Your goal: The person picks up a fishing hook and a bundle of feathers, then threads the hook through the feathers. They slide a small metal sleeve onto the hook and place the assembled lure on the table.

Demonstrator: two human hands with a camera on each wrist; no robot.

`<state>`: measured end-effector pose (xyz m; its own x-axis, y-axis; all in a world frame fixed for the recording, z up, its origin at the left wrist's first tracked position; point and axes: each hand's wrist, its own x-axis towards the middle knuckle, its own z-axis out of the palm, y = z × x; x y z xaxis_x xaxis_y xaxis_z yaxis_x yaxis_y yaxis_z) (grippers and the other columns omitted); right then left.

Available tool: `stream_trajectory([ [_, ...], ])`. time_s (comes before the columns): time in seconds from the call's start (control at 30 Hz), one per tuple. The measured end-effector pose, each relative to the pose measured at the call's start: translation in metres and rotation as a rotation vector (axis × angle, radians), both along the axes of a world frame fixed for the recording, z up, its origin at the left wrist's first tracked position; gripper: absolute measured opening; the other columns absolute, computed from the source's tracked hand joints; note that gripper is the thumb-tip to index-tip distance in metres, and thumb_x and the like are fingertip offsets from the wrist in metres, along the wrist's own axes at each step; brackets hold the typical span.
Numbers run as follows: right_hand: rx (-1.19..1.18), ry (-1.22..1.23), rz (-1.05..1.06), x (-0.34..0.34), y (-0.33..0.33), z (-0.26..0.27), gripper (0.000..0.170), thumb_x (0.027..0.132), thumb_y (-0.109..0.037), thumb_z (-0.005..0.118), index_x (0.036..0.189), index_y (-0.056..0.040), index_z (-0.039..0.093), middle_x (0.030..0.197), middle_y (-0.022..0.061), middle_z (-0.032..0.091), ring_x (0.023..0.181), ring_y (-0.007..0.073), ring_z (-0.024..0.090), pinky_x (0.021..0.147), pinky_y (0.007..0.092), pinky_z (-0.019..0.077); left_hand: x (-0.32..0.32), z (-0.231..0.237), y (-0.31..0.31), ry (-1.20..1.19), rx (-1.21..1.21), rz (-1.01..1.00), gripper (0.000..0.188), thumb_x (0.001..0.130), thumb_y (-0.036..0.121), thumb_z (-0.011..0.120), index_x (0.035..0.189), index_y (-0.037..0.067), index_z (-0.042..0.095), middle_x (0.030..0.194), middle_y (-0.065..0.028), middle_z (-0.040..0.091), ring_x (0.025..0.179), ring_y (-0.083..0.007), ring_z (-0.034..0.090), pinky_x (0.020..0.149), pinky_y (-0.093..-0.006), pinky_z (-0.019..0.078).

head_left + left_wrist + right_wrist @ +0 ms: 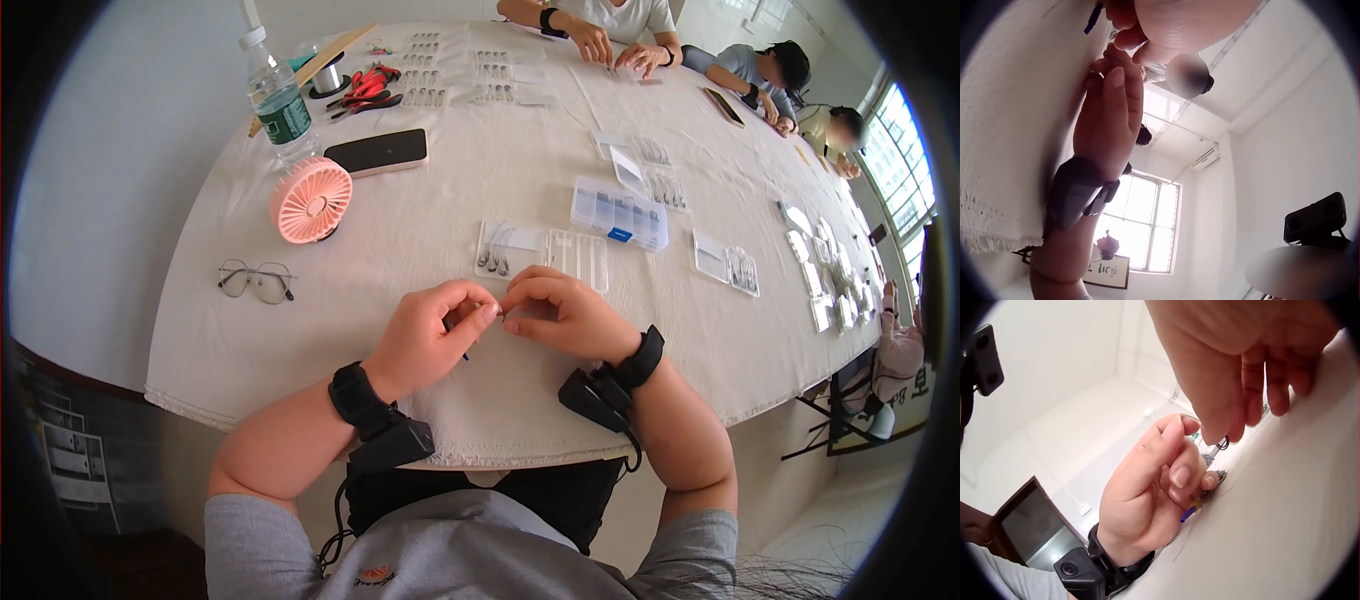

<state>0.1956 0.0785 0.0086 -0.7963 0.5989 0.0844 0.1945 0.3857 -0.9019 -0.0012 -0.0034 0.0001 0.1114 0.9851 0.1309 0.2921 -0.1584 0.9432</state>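
Both hands meet over the tablecloth in the head view. Thumb and forefinger of the left hand (425, 335) pinch a small thin piece (1186, 417), its shape unclear. Curled in the same hand's other fingers is a tool with a blue tip (1183, 519) and a yellow part. Touching the left fingertips, the right hand (572, 318) pinches at the same small piece, largely hidden by its fingers. A dark loop (1224, 444) shows by the right fingertips. Just beyond the hands lies an opened clear case (497, 250) with several metal hooks and a compartmented half (578, 262).
A blue-latched box (620, 236), hook cases (712, 256), glasses (257, 283), pink fan (312, 203), phone (377, 152), bottle (280, 110) and red-handled pliers (372, 85) lie around. Other people sit along the table's far and right sides.
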Motion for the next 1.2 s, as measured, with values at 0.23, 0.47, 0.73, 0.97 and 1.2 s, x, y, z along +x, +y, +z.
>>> stream_trajectory([
  [0.23, -0.033, 0.053, 0.004, -0.0011, 0.0017, -0.0044, 0.010, 0.081, -0.012, 0.067, 0.088, -0.0053, 0.065, 0.093, 0.0032, 0.056, 0.076, 0.0123, 0.053, 0.066, 0.0240, 0.0437, -0.0008, -0.0019, 0.0007, -0.038, 0.015, -0.011, 0.011, 0.091, 0.011, 0.057, 0.092, 0.001, 0.060, 0.074, 0.0011, 0.058, 0.063, -0.0041, 0.053, 0.056, -0.0180, 0.0432],
  [0.47, -0.029, 0.089, 0.002, -0.0030, 0.0022, -0.0087, 0.010, 0.080, -0.012, 0.069, 0.088, -0.0057, 0.065, 0.090, 0.0018, 0.056, 0.072, 0.0106, 0.051, 0.063, 0.0232, 0.0422, -0.0016, -0.0017, 0.0005, -0.058, -0.012, -0.015, 0.012, 0.092, 0.012, 0.056, 0.094, 0.001, 0.059, 0.075, 0.0013, 0.058, 0.064, -0.0040, 0.053, 0.057, -0.0178, 0.0432],
  [0.73, -0.051, 0.063, -0.006, -0.0054, 0.0003, -0.0041, 0.010, 0.080, -0.011, 0.069, 0.088, -0.0066, 0.066, 0.089, 0.0012, 0.055, 0.072, 0.0100, 0.050, 0.064, 0.0228, 0.0419, -0.0018, -0.0020, 0.0006, -0.064, -0.027, -0.026, 0.012, 0.092, 0.012, 0.056, 0.095, 0.001, 0.059, 0.076, 0.0012, 0.058, 0.065, -0.0041, 0.053, 0.058, -0.0179, 0.0438],
  [0.97, -0.080, 0.105, 0.013, -0.0062, 0.0001, -0.0053, 0.008, 0.080, -0.010, 0.069, 0.086, -0.0065, 0.065, 0.089, 0.0012, 0.055, 0.076, 0.0106, 0.052, 0.064, 0.0228, 0.0419, -0.0018, -0.0032, 0.0010, -0.103, -0.035, -0.025, 0.012, 0.093, 0.012, 0.055, 0.096, 0.001, 0.058, 0.077, 0.0014, 0.057, 0.065, -0.0039, 0.053, 0.059, -0.0177, 0.0440],
  [1.2, -0.056, 0.121, -0.063, -0.0009, 0.0007, -0.0025, 0.008, 0.079, -0.009, 0.068, 0.084, -0.0064, 0.062, 0.089, 0.0003, 0.055, 0.078, 0.0098, 0.051, 0.065, 0.0222, 0.0405, -0.0010, -0.0015, 0.0002, -0.021, -0.006, 0.000, 0.009, 0.091, 0.010, 0.057, 0.091, 0.001, 0.058, 0.071, 0.0049, 0.051, 0.061, -0.0007, 0.045, 0.055, -0.0162, 0.0371],
])
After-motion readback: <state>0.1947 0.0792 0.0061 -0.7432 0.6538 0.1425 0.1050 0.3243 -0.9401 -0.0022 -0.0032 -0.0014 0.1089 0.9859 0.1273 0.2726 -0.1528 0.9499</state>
